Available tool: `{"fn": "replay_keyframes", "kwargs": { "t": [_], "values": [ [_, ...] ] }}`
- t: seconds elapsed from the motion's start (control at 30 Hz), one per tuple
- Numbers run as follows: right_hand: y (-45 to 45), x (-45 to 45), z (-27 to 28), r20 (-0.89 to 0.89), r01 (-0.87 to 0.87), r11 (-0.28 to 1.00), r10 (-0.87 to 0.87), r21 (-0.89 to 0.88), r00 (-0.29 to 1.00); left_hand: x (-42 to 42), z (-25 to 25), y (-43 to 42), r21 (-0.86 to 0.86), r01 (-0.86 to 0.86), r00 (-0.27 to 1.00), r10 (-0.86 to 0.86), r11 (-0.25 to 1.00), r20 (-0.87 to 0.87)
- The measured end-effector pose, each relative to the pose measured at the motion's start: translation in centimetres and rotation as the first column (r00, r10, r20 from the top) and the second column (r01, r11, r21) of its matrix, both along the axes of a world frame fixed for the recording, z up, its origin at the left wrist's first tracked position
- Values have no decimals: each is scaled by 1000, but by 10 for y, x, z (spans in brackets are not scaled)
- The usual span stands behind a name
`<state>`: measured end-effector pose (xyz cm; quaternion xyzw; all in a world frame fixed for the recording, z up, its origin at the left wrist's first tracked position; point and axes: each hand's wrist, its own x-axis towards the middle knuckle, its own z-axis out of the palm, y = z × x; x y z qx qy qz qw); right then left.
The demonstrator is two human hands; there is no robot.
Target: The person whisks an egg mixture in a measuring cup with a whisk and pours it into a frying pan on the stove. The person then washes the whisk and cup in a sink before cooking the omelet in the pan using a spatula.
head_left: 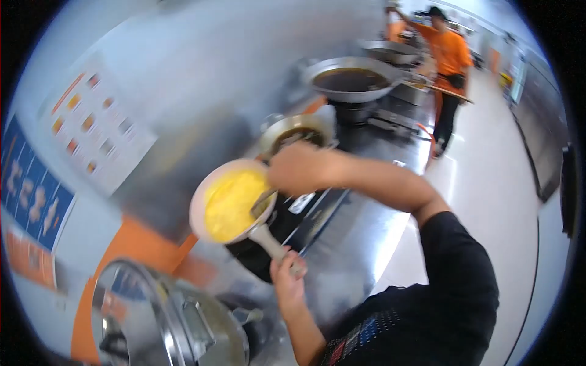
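My left hand (289, 276) is closed around the beige handle (268, 242) of a pale pinkish pan (199, 207), which is held over a black cooktop. Soft yellow food (231, 204), which looks like egg, covers the inside of the pan. Over the pan's right rim, my blurred right hand (300, 168) is closed, with a grey-ended stirring utensil (262, 204) reaching down from it to the food's edge. My fingers hide the utensil's upper part, so its exact kind does not show.
Behind the pan stands a smaller wok (299, 125) of dark liquid, then a large wok (351, 79) of dark liquid. A steel pot with a raised glass lid (131, 311) is at the lower left. Farther back, a person in orange (452, 55) stands beside the steel counter (360, 244).
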<state>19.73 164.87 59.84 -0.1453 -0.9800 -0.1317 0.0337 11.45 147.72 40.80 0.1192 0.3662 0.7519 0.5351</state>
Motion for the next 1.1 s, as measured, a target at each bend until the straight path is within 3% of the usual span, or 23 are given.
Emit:
{"fn": "replay_keyframes", "kwargs": {
  "t": [0.07, 0.1, 0.27, 0.5, 0.57, 0.63, 0.7, 0.8, 0.93, 1.03, 1.1],
  "values": [
    [-2, -10, -27, -15, -13, 998, 12, -63, 1000, 2, 6, -2, -14, 17, 1000, -17, 1000, -6],
    [3, -18, -48, -107, -41, 999, 37, -35, 994, 3, 7, -4, -18, 6, 1000, -6, 1000, -13],
    [6, -49, -81, -252, -14, 996, -8, -86, 968, -1, 3, -2, -54, 22, 999, -24, 998, -27],
    [38, -114, -133, -294, 44, 983, -96, -178, 951, 5, 9, -3, -92, -37, 998, 33, 995, -46],
    [55, -132, -145, -311, 46, 977, -111, -208, 944, 4, 4, -1, -44, 19, 1000, -19, 999, -4],
    [60, -126, -105, -161, 20, 996, -35, -92, 986, -5, -2, -4, -11, 37, 999, -37, 999, 22],
    [42, -114, -44, -52, 149, 981, -156, -121, 986, -4, -5, -1, 26, 42, 998, -43, 999, 35],
    [36, -115, 36, 127, 85, 995, -77, -59, 989, -2, 1, 0, -13, 32, 998, -32, 999, -57],
    [8, -127, 75, 267, 102, 993, -116, 67, 957, -1, 3, 0, -52, 31, 998, -34, 998, -59],
    [-24, -123, 74, 194, -203, 957, 164, 206, 967, 1, 6, 0, -70, 25, 998, -30, 997, -59],
    [-54, -125, 64, 202, -238, 943, 192, 233, 960, -2, 2, 1, -48, 38, 997, -41, 998, -58]
  ]
}}
